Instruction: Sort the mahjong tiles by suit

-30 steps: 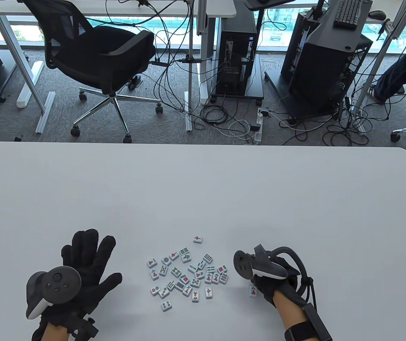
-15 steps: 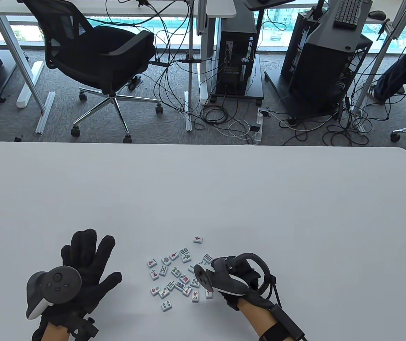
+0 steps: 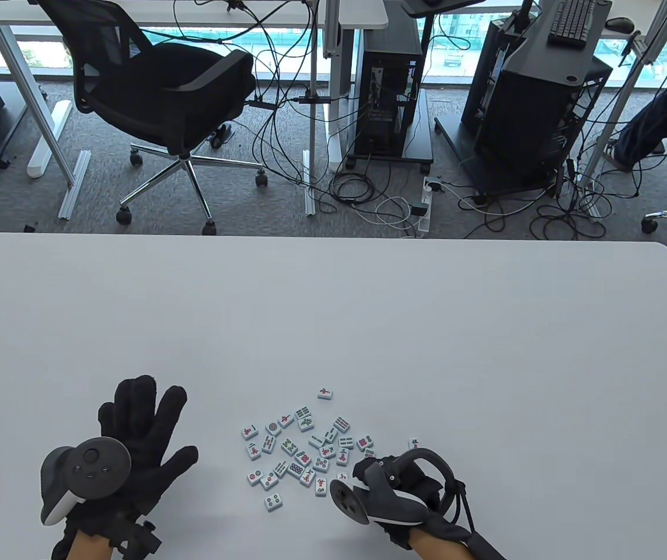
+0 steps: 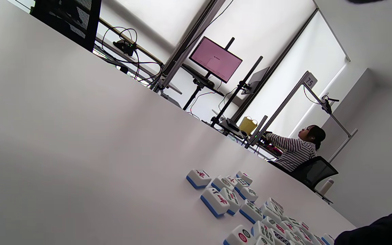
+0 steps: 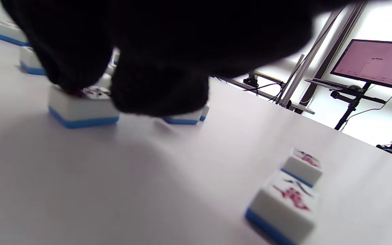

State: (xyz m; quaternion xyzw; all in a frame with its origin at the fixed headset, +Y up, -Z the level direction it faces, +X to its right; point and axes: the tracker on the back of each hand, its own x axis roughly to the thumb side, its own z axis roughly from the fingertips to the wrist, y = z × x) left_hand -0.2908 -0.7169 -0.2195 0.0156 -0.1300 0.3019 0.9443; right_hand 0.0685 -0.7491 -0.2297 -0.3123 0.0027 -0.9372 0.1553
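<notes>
Right hand (image 3: 394, 496), lower centre of the table view: grip bent down, fingertips (image 5: 70, 75) pressing on one face-up tile (image 5: 82, 107); a full clasp cannot be told. Left hand (image 3: 129, 443), lower left: fingers spread flat on the worktop (image 3: 333, 303), holding nothing. Mahjong tiles (image 3: 304, 449): loose cluster between both hands.

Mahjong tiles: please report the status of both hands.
Left hand flat on table, open. Right hand fingers pressing one tile at cluster edge. Nothing in the way.
</notes>
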